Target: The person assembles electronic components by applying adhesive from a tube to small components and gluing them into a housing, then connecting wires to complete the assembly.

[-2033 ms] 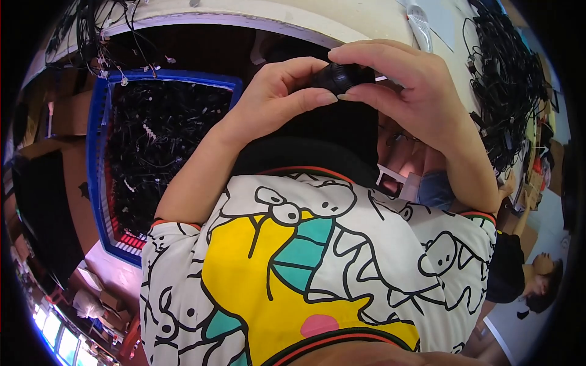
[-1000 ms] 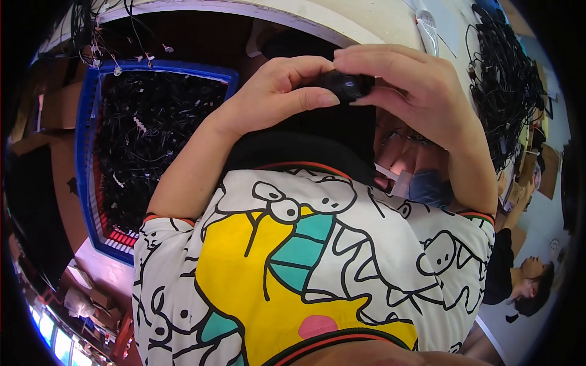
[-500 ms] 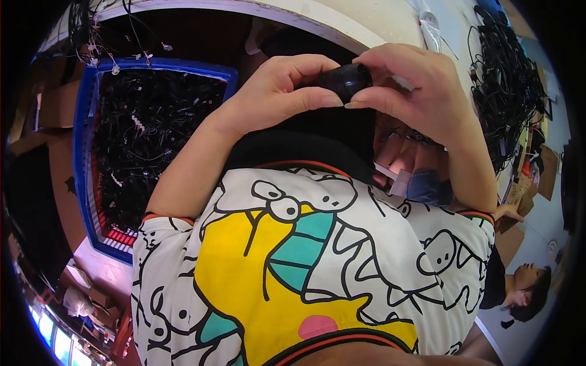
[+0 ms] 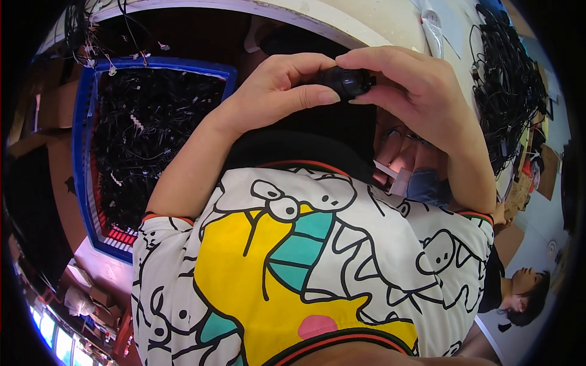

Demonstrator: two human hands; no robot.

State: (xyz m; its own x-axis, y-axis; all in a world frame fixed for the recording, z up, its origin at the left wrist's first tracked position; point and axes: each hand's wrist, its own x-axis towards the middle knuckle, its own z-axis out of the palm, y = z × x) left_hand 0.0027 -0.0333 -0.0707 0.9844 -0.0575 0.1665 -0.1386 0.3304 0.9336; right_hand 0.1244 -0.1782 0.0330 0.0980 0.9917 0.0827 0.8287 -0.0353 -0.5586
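Note:
A small, rounded black plastic part (image 4: 349,83) sits between my two hands, in front of the workbench edge. My left hand (image 4: 292,85) grips its left end between thumb and fingers. From the other side, my right hand (image 4: 406,85) pinches it, the index finger along its top and the thumb below. A ridged, stepped end of the part shows near the right thumb. The fingers cover some of it, so its exact kind does not show.
At the left stands a blue crate (image 4: 82,158) full of black cables with white connectors. More black cables (image 4: 503,91) lie heaped on the white workbench (image 4: 390,24) at the right, beside a clear-handled tool (image 4: 432,30). A person (image 4: 519,293) is at the lower right.
My right hand has shifted its grip on the black part, its fingers now further around the top. The part has turned slightly, exposing its ridged end.

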